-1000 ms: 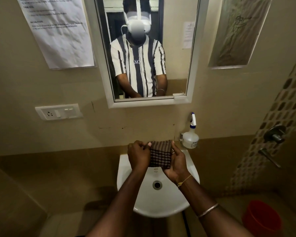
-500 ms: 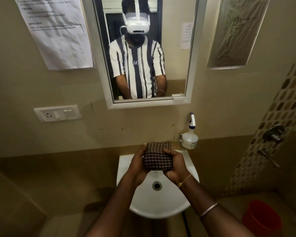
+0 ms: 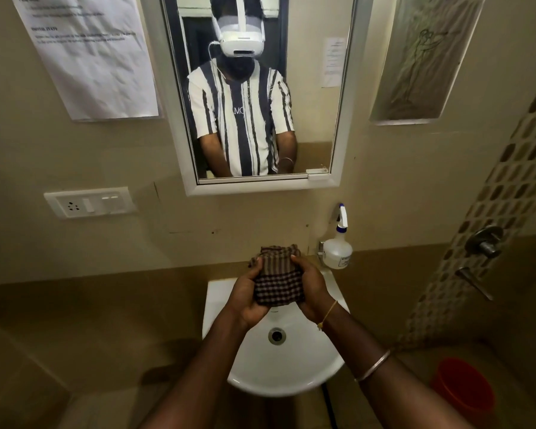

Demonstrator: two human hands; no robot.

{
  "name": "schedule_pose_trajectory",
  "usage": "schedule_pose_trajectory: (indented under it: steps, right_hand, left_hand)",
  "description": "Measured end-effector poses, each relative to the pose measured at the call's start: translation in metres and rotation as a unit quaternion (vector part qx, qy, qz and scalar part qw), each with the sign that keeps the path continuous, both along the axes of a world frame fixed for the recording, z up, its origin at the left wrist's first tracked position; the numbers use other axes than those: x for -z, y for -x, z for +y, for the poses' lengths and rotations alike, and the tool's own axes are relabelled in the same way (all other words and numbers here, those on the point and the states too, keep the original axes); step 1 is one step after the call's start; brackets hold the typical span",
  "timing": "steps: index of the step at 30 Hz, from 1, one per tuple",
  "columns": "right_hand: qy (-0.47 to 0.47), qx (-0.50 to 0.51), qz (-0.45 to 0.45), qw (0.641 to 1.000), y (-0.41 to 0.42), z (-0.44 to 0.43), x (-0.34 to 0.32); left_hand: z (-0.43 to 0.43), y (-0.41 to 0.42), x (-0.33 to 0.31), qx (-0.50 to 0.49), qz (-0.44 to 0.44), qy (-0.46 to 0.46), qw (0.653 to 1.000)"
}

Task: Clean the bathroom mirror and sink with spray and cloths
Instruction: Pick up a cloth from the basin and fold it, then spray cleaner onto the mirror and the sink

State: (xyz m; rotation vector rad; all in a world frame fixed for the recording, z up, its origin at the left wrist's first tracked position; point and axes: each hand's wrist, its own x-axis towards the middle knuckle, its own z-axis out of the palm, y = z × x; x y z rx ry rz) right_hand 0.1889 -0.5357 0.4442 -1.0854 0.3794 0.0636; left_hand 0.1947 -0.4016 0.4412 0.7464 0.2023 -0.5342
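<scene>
both hands, left [image 3: 247, 300] and right [image 3: 313, 290], grip bunched checked cloth [image 3: 278, 278] over white sink [image 3: 294, 366].

cloth [image 3: 277, 283]: dark brown check, bunched into a thick wad; I see it held above the back of the sink, gripped on either side by the left hand [image 3: 248, 300] and the right hand [image 3: 314, 292].
spray bottle [image 3: 338, 247]: translucent white, white and blue trigger head, upright at the sink's back right corner by the wall, just beside the cloth.
sink [image 3: 291, 360]: white wall basin, round metal drain at its middle.
mirror [image 3: 257, 88]: white-framed, upright on the wall above the sink.
</scene>
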Motion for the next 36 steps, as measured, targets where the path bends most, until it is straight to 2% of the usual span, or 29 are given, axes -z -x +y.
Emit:
schedule_pose_trajectory:
  steps: [3,6,9,16,21,25,30,36]
  right_hand:
    - [0.168,0.043,-0.016,0.985,-0.007,-0.003,-0.002]
    - [0.261,0.044,-0.035,0.964,-0.013,-0.009,0.007]
    - [0.248,0.044,-0.065,0.966,-0.021,-0.017,0.018]
    - [0.236,0.181,-0.06,0.953,-0.066,-0.058,0.049]
    - [0.238,0.286,-0.025,0.928,-0.105,-0.097,0.056]
    - [0.287,0.334,-0.01,0.898,-0.134,-0.121,0.072]
    - [0.343,0.363,0.002,0.867,-0.165,-0.143,0.086]
    - [0.334,0.318,-0.049,0.886,-0.199,-0.158,0.088]
  left_hand:
    - [-0.001,-0.003,0.0,0.004,0.001,0.01,1.0]
    - [-0.003,-0.005,0.004,0.01,0.007,0.016,1.0]
    - [-0.005,-0.01,0.008,-0.004,0.011,0.03,0.999]
    - [-0.015,-0.032,0.01,-0.034,0.02,0.063,0.997]
    - [-0.029,-0.051,0.013,-0.033,0.025,0.066,0.997]
    - [-0.038,-0.061,0.013,-0.038,0.028,0.081,0.996]
    - [-0.054,-0.07,0.015,-0.035,0.023,0.088,0.995]
    - [-0.064,-0.083,0.03,-0.031,0.039,0.088,0.995]
